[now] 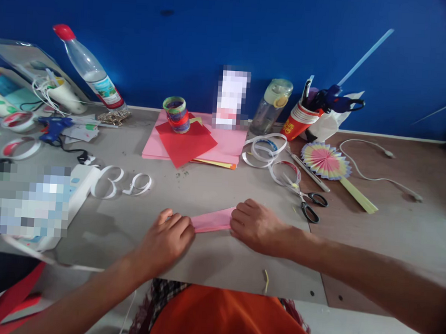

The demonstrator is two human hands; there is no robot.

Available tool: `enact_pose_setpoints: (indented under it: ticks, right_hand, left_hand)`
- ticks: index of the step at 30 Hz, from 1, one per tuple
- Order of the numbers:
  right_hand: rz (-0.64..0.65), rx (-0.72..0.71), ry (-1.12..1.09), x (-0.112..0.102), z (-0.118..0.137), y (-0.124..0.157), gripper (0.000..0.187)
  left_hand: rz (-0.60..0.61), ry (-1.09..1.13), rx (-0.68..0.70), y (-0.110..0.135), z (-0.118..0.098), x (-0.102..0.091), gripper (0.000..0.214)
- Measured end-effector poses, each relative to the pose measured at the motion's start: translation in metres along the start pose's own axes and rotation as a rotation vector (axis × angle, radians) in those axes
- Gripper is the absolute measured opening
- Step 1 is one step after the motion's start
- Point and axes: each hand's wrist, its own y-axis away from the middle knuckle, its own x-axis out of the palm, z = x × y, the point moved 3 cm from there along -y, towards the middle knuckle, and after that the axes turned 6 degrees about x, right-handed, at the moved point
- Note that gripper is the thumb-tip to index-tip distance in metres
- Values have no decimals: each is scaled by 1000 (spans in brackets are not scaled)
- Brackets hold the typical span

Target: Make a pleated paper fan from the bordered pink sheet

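Observation:
A folded strip of pink paper (212, 220) lies flat on the grey table (210, 259) near its front edge. My left hand (168, 238) presses on the strip's left end with curled fingers. My right hand (255, 225) pins the right end, fingers bent and closed over the paper. Both hands touch the paper; its ends are hidden under them.
Behind lie a pink and red paper stack (194, 142), a wrapped tape roll (177, 114), white ribbon loops (264, 149), scissors (306, 200), a paper fan (327, 162), a cup of tools (303, 119), two bottles, a glue gun (53, 126) and a white cable (381, 171).

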Motion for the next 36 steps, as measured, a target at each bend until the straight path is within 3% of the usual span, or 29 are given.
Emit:
enact_pose_setpoints:
  ticks: [6,10,20,24,27,31,36]
  right_hand:
    - [26,105,-12,-4,3,-2,24]
    - [61,180,-154,-16,3,-8,21]
    - [458,492,-845,-48,-4,3,13]
    - [641,475,-1047,-49,0,12,20]
    - [634,436,-979,-43,4,11,20]
    - [554,422,-712,-27,7,6,14]
    - [528,463,-545,-8,8,5,16]
  left_hand:
    - [0,176,-149,-2,7,-8,23]
    - [24,330,-226,-2,15,-13,28]
    - [251,817,-312,-2,16,-28,28]
    - [358,927,-316,0,10,-37,27]
    - [395,877,-264,1,4,-33,26]
    - [342,599,-177,-1,-4,-15,23]
    - [324,370,-135,-8,-8,-4,22]
